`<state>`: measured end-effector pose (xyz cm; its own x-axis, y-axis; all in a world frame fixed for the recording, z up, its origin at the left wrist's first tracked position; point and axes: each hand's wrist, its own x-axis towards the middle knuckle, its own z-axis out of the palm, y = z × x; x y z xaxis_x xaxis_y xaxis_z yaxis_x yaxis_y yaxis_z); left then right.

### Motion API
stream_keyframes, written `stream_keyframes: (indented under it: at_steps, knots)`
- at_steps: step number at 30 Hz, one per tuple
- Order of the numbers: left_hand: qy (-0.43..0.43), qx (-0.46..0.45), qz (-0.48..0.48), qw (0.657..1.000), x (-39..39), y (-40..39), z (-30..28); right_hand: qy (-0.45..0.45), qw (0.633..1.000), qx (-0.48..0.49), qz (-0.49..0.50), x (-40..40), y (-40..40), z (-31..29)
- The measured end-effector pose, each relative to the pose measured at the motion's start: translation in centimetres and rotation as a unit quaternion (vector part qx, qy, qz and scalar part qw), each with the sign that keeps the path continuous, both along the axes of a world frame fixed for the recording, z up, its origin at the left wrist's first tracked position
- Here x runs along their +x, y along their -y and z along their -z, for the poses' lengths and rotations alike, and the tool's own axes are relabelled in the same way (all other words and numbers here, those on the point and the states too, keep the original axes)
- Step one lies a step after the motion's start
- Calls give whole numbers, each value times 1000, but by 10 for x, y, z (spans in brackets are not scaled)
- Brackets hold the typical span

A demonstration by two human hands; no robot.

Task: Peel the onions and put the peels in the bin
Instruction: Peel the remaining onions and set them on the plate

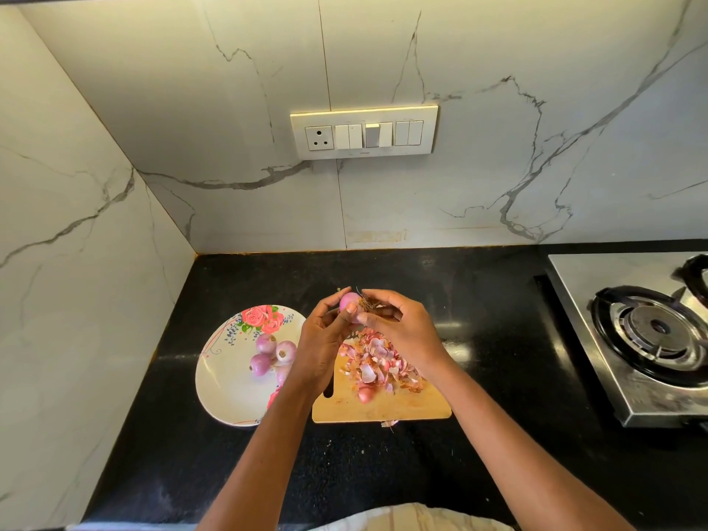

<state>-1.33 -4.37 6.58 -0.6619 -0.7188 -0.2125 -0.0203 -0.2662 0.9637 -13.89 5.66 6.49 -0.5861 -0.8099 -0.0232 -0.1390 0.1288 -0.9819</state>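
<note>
Onion (349, 303) sits half hidden in both hands' grip (358, 320).

The table (479, 339) is glossy black speckled stone. The chopping board (383, 410) is matt pale wood, the stove (597, 285) shiny steel, the plate (226, 377) smooth and glazed, the peels (377, 358) papery.

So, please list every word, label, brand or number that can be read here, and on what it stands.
Nothing can be read.
Switch panel: a small dark mark under its middle switches, too small and blurred to read.
Plate: painted flowers only, no words.
</note>
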Motion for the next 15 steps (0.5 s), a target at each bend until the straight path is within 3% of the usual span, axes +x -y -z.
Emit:
stream_keyframes:
  at_steps: [6,15]
  knots:
    - [19,14,41,999,4,7,-2,22,999,-28,10,-8,-2,4]
    - [58,-35,98,993,6,13,-6,-174,985,14,-4,-19,-2,10]
